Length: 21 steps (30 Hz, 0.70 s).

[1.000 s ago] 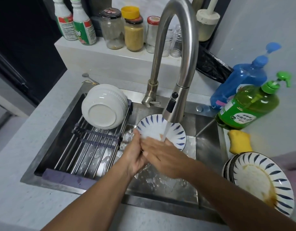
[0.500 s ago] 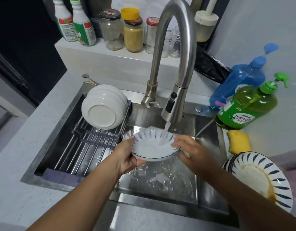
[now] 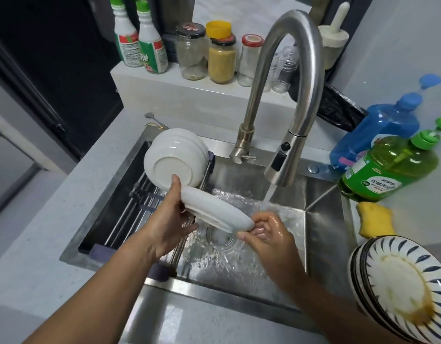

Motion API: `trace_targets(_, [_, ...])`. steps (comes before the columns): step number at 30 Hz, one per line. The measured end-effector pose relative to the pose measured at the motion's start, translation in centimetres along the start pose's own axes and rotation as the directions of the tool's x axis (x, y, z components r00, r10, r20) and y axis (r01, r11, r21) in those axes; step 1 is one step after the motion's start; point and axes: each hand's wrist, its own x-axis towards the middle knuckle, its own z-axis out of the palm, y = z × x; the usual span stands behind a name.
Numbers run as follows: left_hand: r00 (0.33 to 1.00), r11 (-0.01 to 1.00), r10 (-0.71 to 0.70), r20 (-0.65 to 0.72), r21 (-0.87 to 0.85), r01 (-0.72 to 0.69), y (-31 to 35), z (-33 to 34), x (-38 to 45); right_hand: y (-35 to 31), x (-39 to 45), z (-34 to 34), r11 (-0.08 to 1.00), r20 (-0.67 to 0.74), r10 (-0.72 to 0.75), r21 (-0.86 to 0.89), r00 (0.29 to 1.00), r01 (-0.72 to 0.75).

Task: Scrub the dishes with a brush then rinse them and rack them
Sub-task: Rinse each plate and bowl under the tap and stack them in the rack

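both hands hold a white shallow ceramic plate point(image 3: 215, 207) turned underside up and tilted over the steel sink basin point(image 3: 321, 227), beside the metal rod drying rack point(image 3: 130, 209). the left hand point(image 3: 168, 219) has its fingers curled around the upper-left rim, thumb on top; the right hand point(image 3: 269, 232) (wet and shiny) pinches the lower-right rim. water runs from the curved steel faucet point(image 3: 284, 167) just beside the plate. a white ribbed bowl point(image 3: 176, 158) rests upturned on the rack.
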Motion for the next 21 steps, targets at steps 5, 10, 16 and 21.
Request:
trace_targets(5, [0.992, 0.991, 0.13, 0.01, -0.045, -0.129, 1.6, -3.4, -0.7, -2.7, 2.6, 4.2, 0.995, -0.014, 0.002, 0.095, 1.0, -0.001])
trace_targets(10, [0.987, 0.988, 0.149, -0.059, -0.033, -0.151, 3.7, -6.2, 0.4, -4.4, 6.5, 8.5, 0.99, -0.065, 0.022, 0.143, 0.998, -0.012])
trace_targets(16, [0.971, 0.983, 0.075, -0.227, -0.145, -0.11, 4.7, -6.8, 3.2, -3.9, 10.5, 12.1, 0.997, -0.125, 0.062, 0.063, 0.99, -0.054])
trace_targets(21, [0.956, 0.972, 0.018, -0.291, -0.218, -0.085, 5.4, -6.3, 5.7, -2.4, 13.3, 13.6, 0.993, -0.118, 0.115, 0.018, 0.986, -0.114])
